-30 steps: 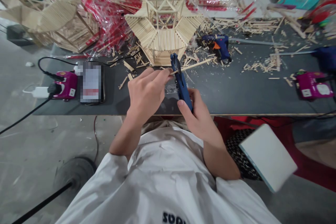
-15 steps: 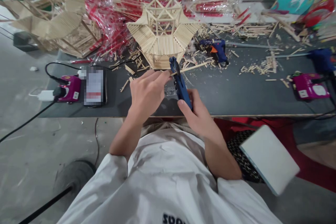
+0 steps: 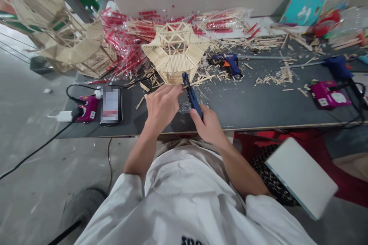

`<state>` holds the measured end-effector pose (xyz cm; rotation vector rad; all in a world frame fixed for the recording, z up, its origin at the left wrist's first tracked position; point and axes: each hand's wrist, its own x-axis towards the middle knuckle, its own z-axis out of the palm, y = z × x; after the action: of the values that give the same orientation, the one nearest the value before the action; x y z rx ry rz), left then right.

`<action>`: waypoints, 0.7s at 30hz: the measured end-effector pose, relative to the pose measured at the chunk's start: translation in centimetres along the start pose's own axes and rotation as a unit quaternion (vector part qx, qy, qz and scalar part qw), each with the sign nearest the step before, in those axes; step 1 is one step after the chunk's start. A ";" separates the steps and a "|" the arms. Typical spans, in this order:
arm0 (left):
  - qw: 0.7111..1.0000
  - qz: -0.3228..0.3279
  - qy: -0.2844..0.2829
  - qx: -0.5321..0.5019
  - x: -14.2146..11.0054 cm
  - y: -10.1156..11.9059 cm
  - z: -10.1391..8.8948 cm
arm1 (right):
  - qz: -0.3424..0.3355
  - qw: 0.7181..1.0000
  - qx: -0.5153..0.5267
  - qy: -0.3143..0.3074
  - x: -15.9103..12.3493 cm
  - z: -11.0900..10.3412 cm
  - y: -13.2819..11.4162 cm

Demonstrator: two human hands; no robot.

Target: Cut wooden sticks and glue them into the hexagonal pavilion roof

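My right hand (image 3: 209, 123) is wrapped around the blue handles of a hand cutter (image 3: 194, 100), whose jaws point away from me. A thin wooden stick (image 3: 203, 80) runs across the cutter's jaws, its far part reaching out to the right. My left hand (image 3: 163, 102), fingers closed, pinches the stick's near end just left of the jaws; the fingertips are partly hidden. Right behind the cutter stands a pavilion-like stick model (image 3: 176, 63) with a flared, many-sided roof and an open frame on top.
A blue glue gun (image 3: 233, 67) lies right of the model, another glue gun (image 3: 337, 67) farther right. Purple power blocks (image 3: 88, 108) and a phone (image 3: 110, 105) sit on the grey table (image 3: 253, 111). Stick scraps (image 3: 273, 77), red-and-clear wrappers (image 3: 126, 51) and a larger stick model (image 3: 77, 51) surround the work.
The camera view has tilted up and shifted, so the table sits lower in the picture. Both hands keep their hold on the stick and the cutter, with little movement between them.
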<state>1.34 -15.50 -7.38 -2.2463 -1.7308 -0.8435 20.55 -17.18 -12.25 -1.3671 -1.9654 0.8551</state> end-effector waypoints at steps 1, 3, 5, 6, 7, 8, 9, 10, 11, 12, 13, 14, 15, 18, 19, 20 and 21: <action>1.000 0.001 0.001 -0.005 0.1 -0.1 0.1 | -0.001 1.000 -0.009 -0.001 0.2 0.1 0.0; 1.000 -0.001 -0.001 -0.010 0.3 -0.1 0.2 | -0.001 0.999 -0.035 -0.006 0.4 0.1 0.0; 1.000 -0.009 -0.010 -0.016 0.3 0.0 0.3 | 0.009 0.997 -0.074 -0.010 0.4 0.0 0.0; 1.000 -0.015 -0.014 -0.023 0.3 0.1 0.3 | 0.017 0.996 -0.093 -0.007 0.4 -0.1 -0.1; 0.999 -0.022 -0.016 -0.031 0.3 0.1 0.3 | 0.025 0.994 -0.108 -0.001 0.3 -0.3 -0.2; 0.999 -0.027 -0.018 -0.037 0.2 0.2 0.3 | 0.032 0.992 -0.121 0.006 0.2 -0.6 -0.2; 0.998 -0.031 -0.019 -0.042 0.1 0.1 0.3 | 0.036 0.990 -0.132 0.011 -0.1 -1.0 -0.1; 0.998 -0.032 -0.022 -0.044 -0.1 0.1 0.3 | 0.036 0.989 -0.141 0.013 -0.3 -1.4 0.0; 0.998 -0.031 -0.026 -0.046 -0.3 -0.1 0.3 | 0.034 0.988 -0.150 0.012 -0.7 -2.0 0.2; 0.998 -0.030 -0.030 -0.048 -0.4 -0.3 0.3 | 0.032 0.986 -0.162 0.007 -1.0 -2.6 0.5; 0.998 -0.032 -0.034 -0.052 -0.5 -0.5 0.2 | 0.034 0.984 -0.174 0.005 -1.3 -3.2 0.9; 0.997 -0.034 -0.038 -0.054 -0.6 -0.8 0.1 | 0.040 0.981 -0.188 0.006 -1.7 -3.9 1.5; 0.997 -0.038 -0.042 -0.055 -0.6 -1.0 0.0 | 0.051 0.977 -0.205 0.008 -2.0 -4.6 2.0; 0.996 -0.054 -0.056 -0.042 -0.1 -1.6 -0.6 | 0.089 0.957 -0.276 0.027 -2.5 -6.3 4.0; 0.996 -0.057 -0.064 -0.038 0.2 -1.8 -0.9 | 0.090 0.947 -0.305 0.038 -2.6 -6.7 4.6; 0.995 -0.057 -0.070 -0.035 0.6 -1.9 -1.2 | 0.084 0.937 -0.336 0.050 -2.6 -7.0 5.3; 0.995 -0.052 -0.075 -0.035 1.1 -2.1 -1.5 | 0.072 0.926 -0.365 0.059 -2.5 -7.3 5.9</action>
<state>-0.90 -14.69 -5.96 -2.3354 -1.9289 -0.7857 30.22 -16.80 -12.57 -1.9320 -2.1995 0.0549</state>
